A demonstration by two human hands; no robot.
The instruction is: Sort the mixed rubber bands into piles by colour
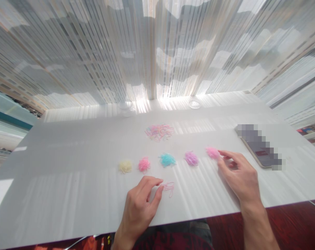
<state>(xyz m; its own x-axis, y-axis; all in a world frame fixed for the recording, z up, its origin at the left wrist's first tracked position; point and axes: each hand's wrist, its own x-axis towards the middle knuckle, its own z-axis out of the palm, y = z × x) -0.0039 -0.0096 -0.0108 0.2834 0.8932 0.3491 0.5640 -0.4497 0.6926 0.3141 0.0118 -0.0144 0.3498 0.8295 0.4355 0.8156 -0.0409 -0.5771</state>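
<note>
My left hand [145, 198] pinches a few pale pink rubber bands [169, 187] between thumb and index finger, and their loops hang out to the right. Farther right, my right hand [239, 173] has its thumb and index fingertips close together at the edge of a light pink pile of bands [212, 152]; anything between those tips is too small to make out. Left of that pile, in a row, lie purple bands [191, 158], turquoise bands [167, 159], deeper pink bands [144, 164] and pale yellow bands [125, 166]. Behind the row is a loose mixed-colour heap [159, 132].
A phone [258, 146], partly blurred out, lies on the white table [68, 180] to the right. Two clear round objects [194, 103] stand at the back, before a striped sheer curtain [136, 52]. The table's front edge runs close to my body.
</note>
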